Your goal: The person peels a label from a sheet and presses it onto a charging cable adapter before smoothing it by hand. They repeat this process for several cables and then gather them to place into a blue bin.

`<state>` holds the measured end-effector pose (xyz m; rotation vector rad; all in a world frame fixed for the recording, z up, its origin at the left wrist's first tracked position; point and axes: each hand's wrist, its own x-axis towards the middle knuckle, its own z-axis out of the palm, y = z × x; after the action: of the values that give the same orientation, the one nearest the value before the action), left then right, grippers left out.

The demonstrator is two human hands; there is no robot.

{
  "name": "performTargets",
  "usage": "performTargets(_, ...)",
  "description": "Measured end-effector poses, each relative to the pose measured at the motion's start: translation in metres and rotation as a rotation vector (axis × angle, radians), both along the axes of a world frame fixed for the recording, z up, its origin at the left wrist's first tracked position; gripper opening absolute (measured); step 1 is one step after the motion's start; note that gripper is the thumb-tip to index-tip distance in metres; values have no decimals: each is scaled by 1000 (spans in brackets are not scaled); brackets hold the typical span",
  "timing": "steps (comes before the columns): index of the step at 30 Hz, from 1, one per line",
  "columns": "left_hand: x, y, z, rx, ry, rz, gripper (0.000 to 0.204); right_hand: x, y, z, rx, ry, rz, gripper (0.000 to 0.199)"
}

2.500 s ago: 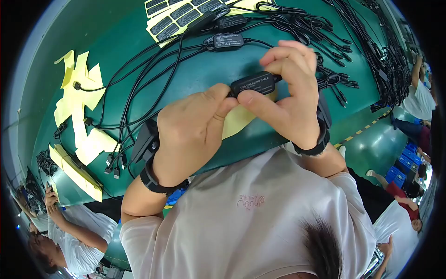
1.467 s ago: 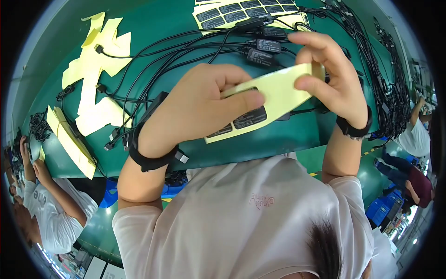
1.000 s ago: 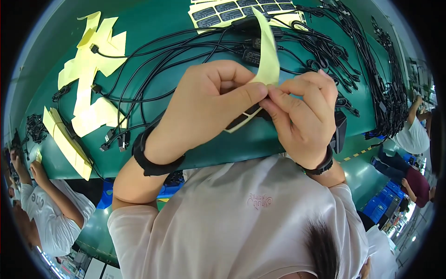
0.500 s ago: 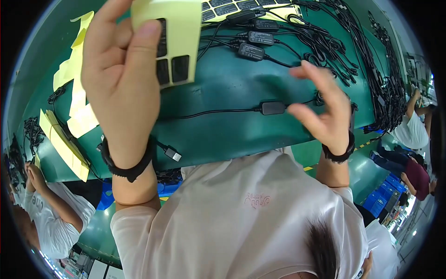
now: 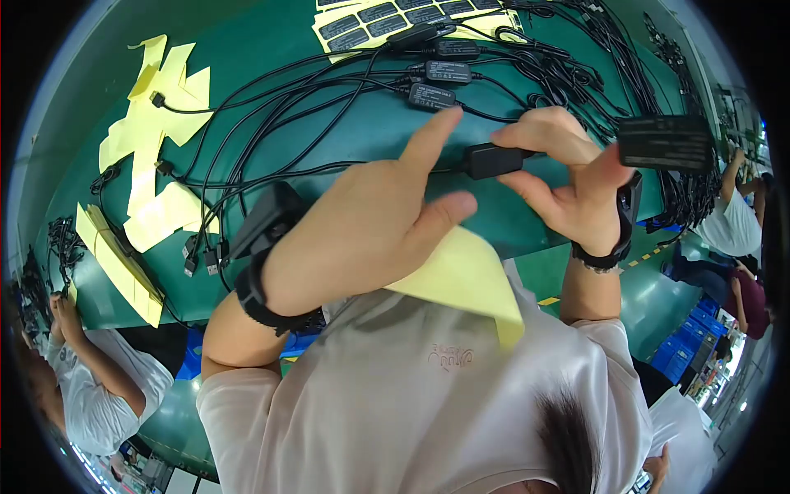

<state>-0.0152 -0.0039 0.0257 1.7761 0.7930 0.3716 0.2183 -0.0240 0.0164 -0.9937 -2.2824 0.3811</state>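
Observation:
My left hand (image 5: 362, 230) is in the middle, pinching a yellow backing sheet (image 5: 461, 280) between thumb and palm. Its forefinger stretches out toward a small black inline box (image 5: 491, 160) on a cable. My right hand (image 5: 568, 177) grips that box from the right, just above the green table (image 5: 271, 41). A black rectangular label (image 5: 665, 142) sticks out from the raised thumb tip of my right hand. Both wrists wear black bands.
Several black cables with inline boxes (image 5: 432, 95) spread across the table's far side. A yellow sheet with black labels (image 5: 370, 16) lies at the top. Empty yellow backing papers (image 5: 156, 123) and a yellow stack (image 5: 115, 263) are on the left. Other people work at lower left (image 5: 90, 387) and right (image 5: 732, 222).
My left hand came down from high on the left to the middle with the yellow sheet. My right hand closed on the black box, and a black label now hangs from its thumb.

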Motion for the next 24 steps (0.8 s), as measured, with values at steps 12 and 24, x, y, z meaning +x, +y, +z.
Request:
performTargets(12,8,1,-20,107,1,134,19,-22,-35,11,-721,1020,-310,21)
performTargets(24,11,-2,-20,55,-53,185,17,-30,-31,16,-742,911,-548,9)
